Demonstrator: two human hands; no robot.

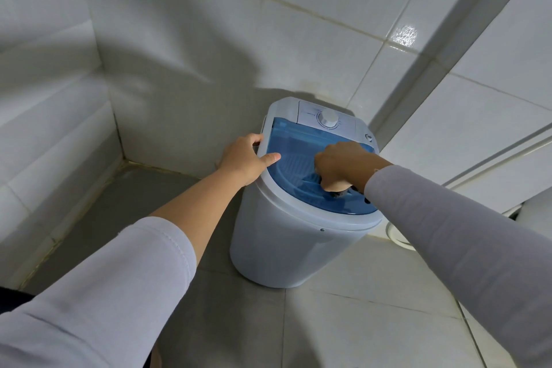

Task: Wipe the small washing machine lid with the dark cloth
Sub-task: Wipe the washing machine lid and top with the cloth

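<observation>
A small white washing machine (286, 248) stands on the tiled floor in the corner, with a translucent blue lid (295, 146) and a white dial (328, 119) behind it. My right hand (343, 164) is on the lid's near right part, fingers curled round a dark cloth (340, 194) that shows only as a small bunch under the palm. My left hand (246, 158) grips the machine's left rim, thumb lying across the lid's left edge, fingers wrapped over the side.
White tiled walls close in at left and behind the machine. A white round object (534, 212) and a white ring-shaped edge (397, 236) sit at the right by the floor. Grey floor tiles (358, 323) spread in front.
</observation>
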